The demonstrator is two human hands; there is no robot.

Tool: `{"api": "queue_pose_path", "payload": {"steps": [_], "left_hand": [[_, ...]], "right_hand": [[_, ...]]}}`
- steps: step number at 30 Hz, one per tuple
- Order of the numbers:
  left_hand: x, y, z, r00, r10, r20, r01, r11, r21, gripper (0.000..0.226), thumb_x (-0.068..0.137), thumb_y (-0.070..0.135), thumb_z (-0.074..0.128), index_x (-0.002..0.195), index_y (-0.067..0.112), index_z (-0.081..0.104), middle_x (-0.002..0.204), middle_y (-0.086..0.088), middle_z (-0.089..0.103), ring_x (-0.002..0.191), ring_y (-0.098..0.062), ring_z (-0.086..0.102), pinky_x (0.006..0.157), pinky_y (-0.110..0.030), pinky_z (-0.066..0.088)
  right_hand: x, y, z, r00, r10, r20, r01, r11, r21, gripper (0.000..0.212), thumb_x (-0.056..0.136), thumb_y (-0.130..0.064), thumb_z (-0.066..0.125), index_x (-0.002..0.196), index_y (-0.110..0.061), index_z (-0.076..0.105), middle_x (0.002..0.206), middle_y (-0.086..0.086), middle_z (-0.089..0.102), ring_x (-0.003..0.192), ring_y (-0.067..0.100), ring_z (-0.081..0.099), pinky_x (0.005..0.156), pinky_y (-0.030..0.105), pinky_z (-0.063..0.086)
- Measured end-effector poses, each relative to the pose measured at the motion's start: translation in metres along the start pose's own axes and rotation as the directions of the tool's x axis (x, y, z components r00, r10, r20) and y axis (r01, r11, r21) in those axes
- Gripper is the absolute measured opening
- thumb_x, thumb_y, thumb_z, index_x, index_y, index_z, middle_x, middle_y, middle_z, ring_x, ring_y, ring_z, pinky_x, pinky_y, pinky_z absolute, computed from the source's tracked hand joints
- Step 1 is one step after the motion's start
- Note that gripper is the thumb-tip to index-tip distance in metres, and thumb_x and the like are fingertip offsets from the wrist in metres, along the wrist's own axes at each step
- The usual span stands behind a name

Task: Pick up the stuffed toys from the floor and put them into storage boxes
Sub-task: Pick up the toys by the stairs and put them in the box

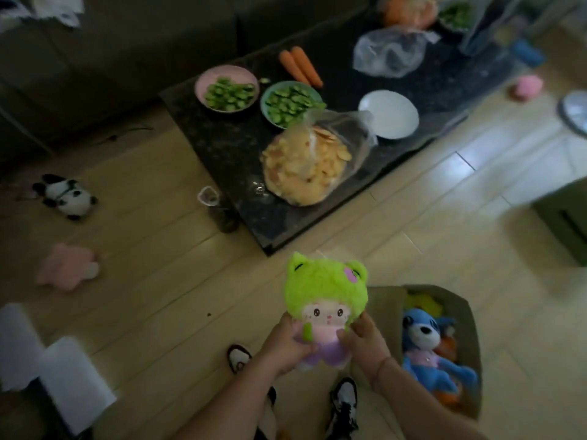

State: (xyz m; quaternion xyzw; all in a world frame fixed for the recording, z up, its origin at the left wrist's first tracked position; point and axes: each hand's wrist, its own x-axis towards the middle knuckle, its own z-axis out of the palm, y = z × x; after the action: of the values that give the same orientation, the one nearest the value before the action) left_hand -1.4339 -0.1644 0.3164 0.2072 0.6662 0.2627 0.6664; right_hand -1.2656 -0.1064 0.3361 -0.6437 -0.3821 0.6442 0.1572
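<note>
With the green-hooded doll [327,309] clasped in both our left hand [287,344] and right hand [363,342], just left of the storage box [470,322], we should swing it right and lower it beside what looks like a blue plush dog [425,344].

The olive fabric storage box [470,315] hides most of the yellow and orange plush toys beneath the blue plush dog [422,338]. The pale green box [565,223] at right is cut by the frame edge. The blurred pink plush [68,266] shows no face.
</note>
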Motion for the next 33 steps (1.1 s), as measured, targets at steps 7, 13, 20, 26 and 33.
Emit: {"api": "queue_pose_path", "payload": {"steps": [7,13,20,26,33], "left_hand": [[0.044,-0.029,0.167,0.997,-0.05,0.066,0.021,0.924,0.382,0.044,0.074,0.018,0.072,0.114,0.022,0.054,0.11,0.005,0.059,0.096,-0.012,0.058,0.066,-0.004,0.044],[0.123,-0.068,0.284,0.989,-0.087,0.122,0.034,0.924,0.38,0.095,0.045,0.038,0.074,0.132,0.023,0.039,0.131,-0.003,0.058,0.114,-0.018,0.059,0.096,-0.037,0.052],[0.232,-0.036,0.379,0.965,0.145,0.217,-0.249,0.76,0.6,0.089,0.072,0.013,0.074,0.146,0.025,0.027,0.152,-0.002,0.029,0.136,-0.02,0.034,0.112,-0.034,0.035],[0.285,-0.026,0.398,0.958,-0.044,0.284,-0.278,0.116,0.954,0.056,0.088,0.039,0.05,0.142,0.035,0.035,0.16,-0.004,0.008,0.145,-0.034,0.007,0.118,-0.051,0.016],[0.264,-0.068,0.349,0.957,-0.193,0.217,-0.149,0.315,0.937,0.046,0.088,0.032,0.052,0.132,0.017,0.051,0.137,-0.01,0.052,0.128,-0.03,0.046,0.107,-0.036,0.038]], "right_hand": [[0.003,0.104,-0.137,0.947,0.134,-0.291,-0.094,0.984,0.148,0.054,0.075,0.008,0.064,0.12,-0.018,0.048,0.119,0.022,0.061,0.1,0.026,0.064,0.096,0.043,0.052],[0.046,0.176,-0.234,0.828,0.262,-0.496,-0.141,0.953,0.267,0.069,0.084,0.011,0.06,0.14,-0.009,0.026,0.097,0.004,0.059,0.102,0.029,0.06,0.096,0.046,0.047],[0.15,0.209,-0.316,0.783,0.193,-0.591,-0.098,0.977,0.188,0.034,0.092,-0.025,0.059,0.124,-0.019,0.05,0.118,0.011,0.059,0.104,0.027,0.057,0.083,0.032,0.047],[0.211,0.218,-0.334,0.977,-0.018,-0.215,-0.094,0.862,-0.497,0.047,0.091,-0.034,0.06,0.136,-0.022,0.052,0.143,0.005,0.049,0.132,0.026,0.045,0.109,0.035,0.039],[0.216,0.211,-0.31,0.94,-0.233,-0.251,-0.003,0.729,-0.685,0.045,0.089,-0.025,0.058,0.133,-0.016,0.053,0.136,0.008,0.052,0.127,0.03,0.045,0.107,0.038,0.038]]}}
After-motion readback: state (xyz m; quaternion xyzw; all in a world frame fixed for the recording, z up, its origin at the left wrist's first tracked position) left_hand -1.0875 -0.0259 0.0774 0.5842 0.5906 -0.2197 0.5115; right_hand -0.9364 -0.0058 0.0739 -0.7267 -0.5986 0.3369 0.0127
